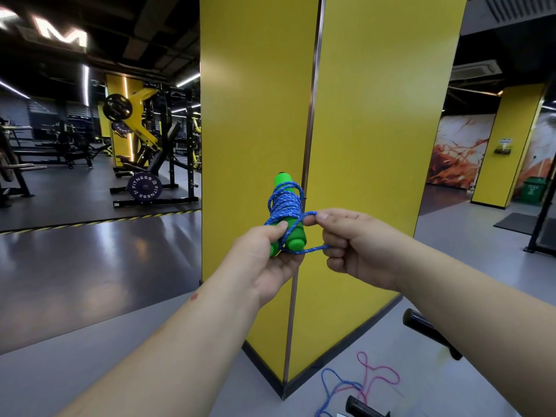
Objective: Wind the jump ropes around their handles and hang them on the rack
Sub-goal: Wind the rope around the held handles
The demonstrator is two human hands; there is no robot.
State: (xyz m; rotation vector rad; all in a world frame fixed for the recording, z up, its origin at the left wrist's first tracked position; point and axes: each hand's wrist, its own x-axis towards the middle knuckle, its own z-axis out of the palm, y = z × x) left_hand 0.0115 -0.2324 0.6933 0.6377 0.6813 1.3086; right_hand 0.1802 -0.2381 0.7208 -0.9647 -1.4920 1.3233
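A jump rope with two green handles [296, 240] is held upright in front of a yellow pillar. Its blue braided rope [284, 203] is wound in many turns around the handles. My left hand [269, 254] grips the lower ends of the handles, thumb pressing on the coils. My right hand [352, 242] pinches a loose loop of the blue rope [311, 249] just to the right of the handles. No rack shows in this view.
The yellow pillar [361, 145] stands directly ahead, its corner edge behind the handles. On the floor at its base lie a loose blue rope [329, 383], a pink rope [379, 371] and black handles [365, 409]. Weight machines [144, 139] stand at left.
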